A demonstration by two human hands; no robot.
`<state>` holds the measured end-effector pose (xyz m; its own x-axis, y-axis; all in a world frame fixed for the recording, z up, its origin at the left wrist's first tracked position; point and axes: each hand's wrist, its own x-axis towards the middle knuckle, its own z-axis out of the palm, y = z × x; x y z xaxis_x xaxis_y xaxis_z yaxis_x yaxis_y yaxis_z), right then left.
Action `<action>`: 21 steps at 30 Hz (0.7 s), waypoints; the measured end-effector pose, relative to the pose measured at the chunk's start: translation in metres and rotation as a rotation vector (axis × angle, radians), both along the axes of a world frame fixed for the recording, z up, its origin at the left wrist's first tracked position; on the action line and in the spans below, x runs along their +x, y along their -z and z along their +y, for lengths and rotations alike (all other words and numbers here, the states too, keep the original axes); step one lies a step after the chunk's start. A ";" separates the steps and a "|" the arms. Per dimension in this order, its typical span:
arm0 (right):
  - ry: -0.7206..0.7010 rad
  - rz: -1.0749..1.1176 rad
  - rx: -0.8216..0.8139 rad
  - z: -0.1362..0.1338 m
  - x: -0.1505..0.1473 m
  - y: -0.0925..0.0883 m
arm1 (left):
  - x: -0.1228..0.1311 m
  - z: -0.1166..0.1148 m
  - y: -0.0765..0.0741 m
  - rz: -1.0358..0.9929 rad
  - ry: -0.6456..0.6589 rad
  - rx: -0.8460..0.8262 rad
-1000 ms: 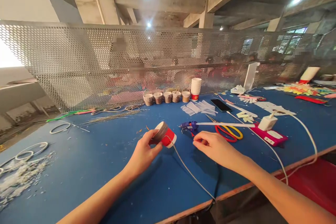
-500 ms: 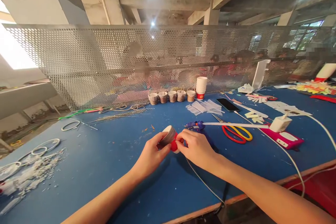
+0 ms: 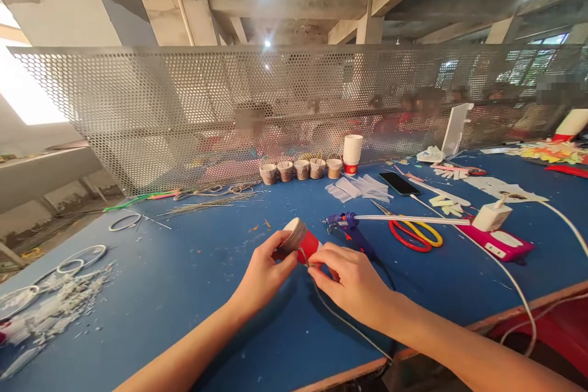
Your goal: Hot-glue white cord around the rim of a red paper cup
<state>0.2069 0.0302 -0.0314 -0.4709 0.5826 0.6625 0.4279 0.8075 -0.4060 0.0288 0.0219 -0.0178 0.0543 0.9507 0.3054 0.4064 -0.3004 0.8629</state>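
Observation:
A red and white paper cup, its upper part wrapped in grey-brown cord, lies tilted in my left hand; the fingers close around its wrapped end. My right hand pinches the grey cord close against the red part of the cup. From those fingertips the cord trails down over the table's front edge. Just beyond my right hand lies a blue glue gun with a long clear glue stick in its back.
Several cord-wrapped cups and a stack of paper cups line the perforated metal screen. Scissors, white strips, a phone and a pink power strip lie to the right. White scraps litter the left.
My right hand has moved slightly down and toward me, uncovering more of the red cup and the glue gun. The cup stays in my left hand.

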 end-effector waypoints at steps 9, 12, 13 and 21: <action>0.414 -0.162 -0.224 0.023 0.069 0.000 | 0.001 0.001 -0.003 -0.041 0.002 0.032; 0.543 -0.247 -0.317 0.045 0.078 -0.005 | 0.002 0.000 -0.004 -0.041 0.009 0.029; 0.514 -0.235 -0.363 0.053 0.077 -0.006 | 0.002 0.000 -0.004 -0.037 0.008 0.027; 0.274 -0.057 -0.633 0.085 0.044 0.010 | 0.000 0.001 -0.002 -0.015 0.023 0.019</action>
